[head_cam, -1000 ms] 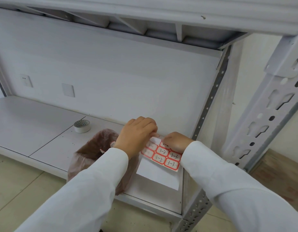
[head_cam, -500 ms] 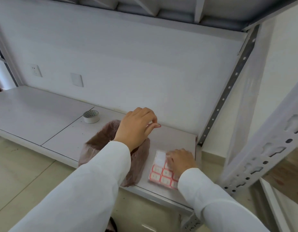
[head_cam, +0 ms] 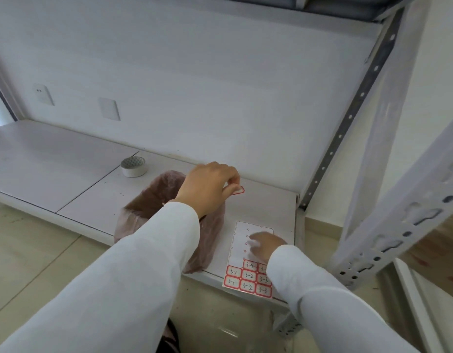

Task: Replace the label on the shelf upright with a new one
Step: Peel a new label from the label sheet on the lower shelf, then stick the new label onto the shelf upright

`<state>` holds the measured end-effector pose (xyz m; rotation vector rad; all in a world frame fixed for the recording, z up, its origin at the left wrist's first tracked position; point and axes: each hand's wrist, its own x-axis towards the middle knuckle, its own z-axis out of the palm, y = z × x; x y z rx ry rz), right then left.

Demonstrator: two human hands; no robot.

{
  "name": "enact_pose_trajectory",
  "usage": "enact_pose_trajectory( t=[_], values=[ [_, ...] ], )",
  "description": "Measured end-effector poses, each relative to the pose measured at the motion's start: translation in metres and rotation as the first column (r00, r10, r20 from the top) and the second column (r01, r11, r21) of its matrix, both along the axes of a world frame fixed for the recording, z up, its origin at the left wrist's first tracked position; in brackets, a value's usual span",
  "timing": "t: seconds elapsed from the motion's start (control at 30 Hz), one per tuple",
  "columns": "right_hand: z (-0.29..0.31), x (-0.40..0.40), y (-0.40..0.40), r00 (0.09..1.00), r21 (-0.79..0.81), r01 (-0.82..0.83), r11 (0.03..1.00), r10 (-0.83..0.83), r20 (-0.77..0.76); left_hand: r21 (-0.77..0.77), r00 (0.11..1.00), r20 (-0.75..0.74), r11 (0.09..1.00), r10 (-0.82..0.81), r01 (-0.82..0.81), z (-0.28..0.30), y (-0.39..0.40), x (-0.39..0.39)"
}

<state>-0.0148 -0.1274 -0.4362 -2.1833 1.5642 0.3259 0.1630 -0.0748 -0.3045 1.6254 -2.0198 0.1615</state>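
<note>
One white shelf board [head_cam: 54,159] runs across the middle of the frame, and a perforated upright [head_cam: 408,225] slants down the right side. At centre a pinkish bag [head_cam: 144,207] sits on the shelf, with a tape roll [head_cam: 133,166] to its upper left. The label sheet [head_cam: 248,261] lies at lower right, overhanging the shelf edge. The right hand [head_cam: 267,247] rests flat on it, fingers spread. Above the bag, the left hand [head_cam: 207,189] pinches a single red-edged label [head_cam: 239,190] between thumb and fingertip.
</note>
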Motion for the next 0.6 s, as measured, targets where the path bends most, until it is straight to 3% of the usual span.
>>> enact_pose_trajectory(
  t=[0.1, 0.17, 0.27, 0.33, 0.37, 0.5, 0.6],
  values=[
    [0.046, 0.005, -0.002, 0.964, -0.110, 0.053, 0.992, -0.022, 0.264, 0.076, 0.999, 0.009, 0.997, 0.032, -0.033, 0.002, 0.001, 0.001],
    [0.080, 0.011, 0.001, 0.890, -0.149, 0.092, 0.985, -0.014, 0.457, 0.086, 0.999, 0.010, 0.995, 0.052, -0.053, 0.005, 0.003, 0.003],
    [0.131, 0.019, 0.017, 0.623, -0.084, 0.223, 0.971, -0.076, 0.779, 0.005, 0.995, -0.028, 0.995, 0.096, -0.096, 0.015, 0.009, 0.005],
    [0.164, 0.020, 0.032, 0.499, -0.067, 0.240, 0.969, -0.063, 0.864, -0.077, 0.986, -0.118, 0.989, 0.114, -0.123, 0.026, 0.016, 0.003],
    [0.179, 0.019, 0.039, 0.514, -0.105, 0.222, 0.969, -0.024, 0.858, -0.104, 0.981, -0.160, 0.986, 0.110, -0.128, 0.032, 0.020, -0.001],
    [0.231, 0.010, 0.068, 0.734, -0.359, 0.171, 0.918, 0.124, 0.668, -0.154, 0.981, -0.194, 0.987, 0.004, -0.034, 0.070, 0.039, -0.025],
    [0.271, -0.006, 0.092, 0.773, -0.473, 0.198, 0.859, 0.160, 0.614, -0.213, 0.991, -0.116, 0.976, -0.058, 0.032, 0.109, 0.054, -0.038]
  ],
)
